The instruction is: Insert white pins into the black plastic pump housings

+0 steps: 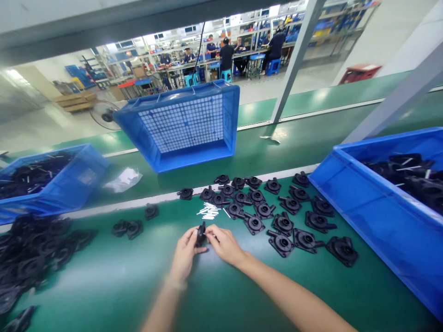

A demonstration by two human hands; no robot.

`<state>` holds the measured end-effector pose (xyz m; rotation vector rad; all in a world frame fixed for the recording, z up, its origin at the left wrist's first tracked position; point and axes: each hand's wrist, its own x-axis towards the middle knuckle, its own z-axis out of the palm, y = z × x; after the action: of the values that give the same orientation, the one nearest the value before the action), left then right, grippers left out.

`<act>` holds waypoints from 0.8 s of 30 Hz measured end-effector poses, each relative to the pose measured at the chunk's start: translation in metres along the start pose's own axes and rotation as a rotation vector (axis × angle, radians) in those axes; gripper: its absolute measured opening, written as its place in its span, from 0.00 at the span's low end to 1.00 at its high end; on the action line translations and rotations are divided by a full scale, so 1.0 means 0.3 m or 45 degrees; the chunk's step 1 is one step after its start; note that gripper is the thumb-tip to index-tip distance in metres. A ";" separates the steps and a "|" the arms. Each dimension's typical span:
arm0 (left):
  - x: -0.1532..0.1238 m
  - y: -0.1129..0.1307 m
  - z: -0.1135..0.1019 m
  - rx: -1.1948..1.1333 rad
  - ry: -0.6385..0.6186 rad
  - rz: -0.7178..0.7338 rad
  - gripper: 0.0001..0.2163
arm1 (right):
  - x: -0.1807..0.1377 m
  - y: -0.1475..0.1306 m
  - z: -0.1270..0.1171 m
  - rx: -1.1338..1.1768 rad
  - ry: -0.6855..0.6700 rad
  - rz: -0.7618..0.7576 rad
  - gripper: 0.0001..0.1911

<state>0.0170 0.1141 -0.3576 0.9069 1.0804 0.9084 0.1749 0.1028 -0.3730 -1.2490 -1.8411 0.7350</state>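
My left hand (pixel 184 253) grips a small black plastic housing (pixel 200 233) upright just above the green table. My right hand (pixel 224 243) meets it from the right, fingers pinched against the part on what looks like a tiny white pin. Just beyond my hands lies a small heap of white pins (pixel 208 210). To the right of it, several black round housings (pixel 284 223) lie spread face up on the table.
A blue bin (pixel 367 207) of black parts stands at the right; another blue bin (pixel 55 184) sits at the left above a pile of black parts (pixel 31 258). A tilted blue crate (pixel 187 124) rests on the conveyor behind. People sit at benches far back.
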 end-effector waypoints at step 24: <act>-0.007 0.028 0.014 0.801 0.215 0.419 0.11 | 0.002 -0.013 -0.011 0.035 -0.103 0.074 0.15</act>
<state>0.0193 0.1145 -0.3481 1.5843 1.4235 0.9368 0.1755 0.1022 -0.3679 -1.2763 -1.8593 0.8514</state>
